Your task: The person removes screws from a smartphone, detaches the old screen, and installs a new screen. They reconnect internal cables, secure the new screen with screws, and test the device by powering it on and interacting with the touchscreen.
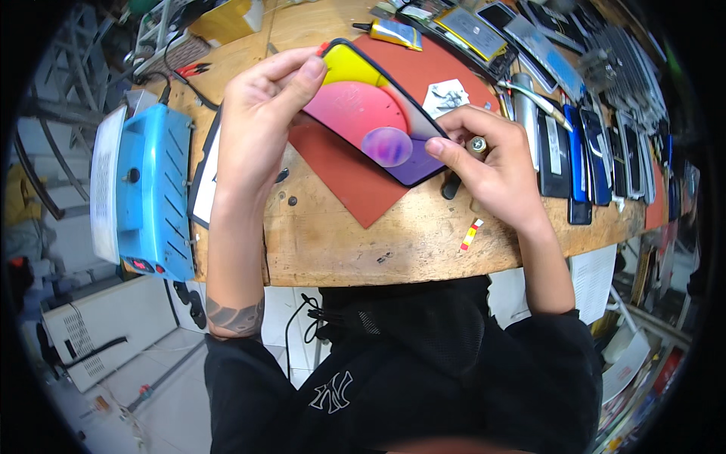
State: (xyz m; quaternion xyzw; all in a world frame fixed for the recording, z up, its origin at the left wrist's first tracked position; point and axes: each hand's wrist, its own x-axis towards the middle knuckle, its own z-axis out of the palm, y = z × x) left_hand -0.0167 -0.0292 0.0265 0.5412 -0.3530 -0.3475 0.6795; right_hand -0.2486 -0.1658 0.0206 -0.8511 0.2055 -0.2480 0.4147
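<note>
A smartphone (355, 106) with its screen lit in yellow, pink and purple is held tilted above a red-brown mat (355, 189). My left hand (276, 94) pinches its upper left corner between thumb and fingers, and a bit of red shows beside the fingertips. At the lower right corner, my right hand (488, 155) grips the phone with the thumb on its front edge. Behind the right hand stands a small thing with a metal top (476, 145), mostly hidden. A crumpled white tissue (446, 97) lies past the phone.
On the wooden bench (318, 250), a blue box-shaped device (162, 193) stands at the left. Several phones and panels (594, 151) crowd the right side. A yellow-and-blue tube (397, 34) lies at the back. Near the front lies a red-and-yellow strip (471, 235).
</note>
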